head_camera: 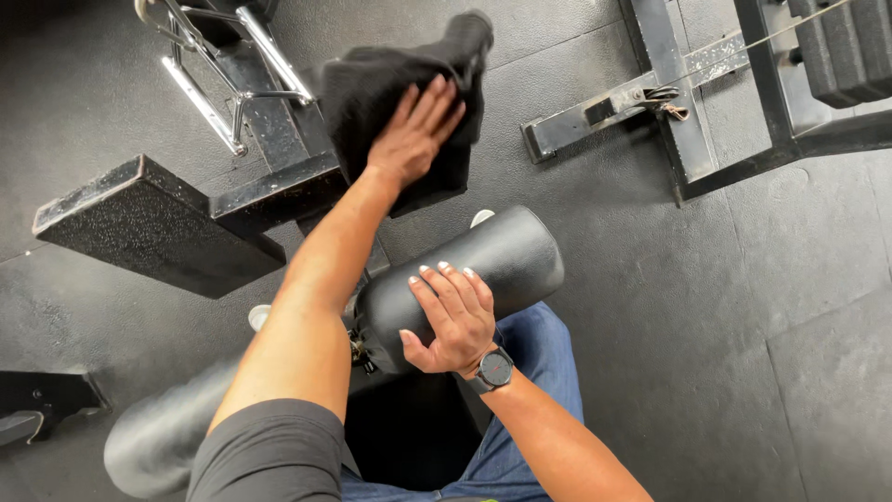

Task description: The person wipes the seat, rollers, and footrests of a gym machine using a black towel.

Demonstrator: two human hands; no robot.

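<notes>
Dark cloth (372, 88) at 12 o'clock in the head view, draped over a black pad on the machine frame. Left hand (413, 135) lies flat on the cloth, fingers (437, 102) straight and close together, palm pressed down. Just below, at centre, black cylindrical roller pad (506, 256), tilted, upper end toward 2 o'clock. Right hand (451, 321) rests on its lower end, fingers loosely spread and curved over the top, grey wristwatch (492, 369) on the wrist. Black flat footplate (153, 228) at 9 o'clock. Chrome handle (223, 84) at 11 o'clock. Black steel frame (688, 102) with cable hook at 2 o'clock. No labels or signs readable. Dark rubber floor (762, 307) all around.
</notes>
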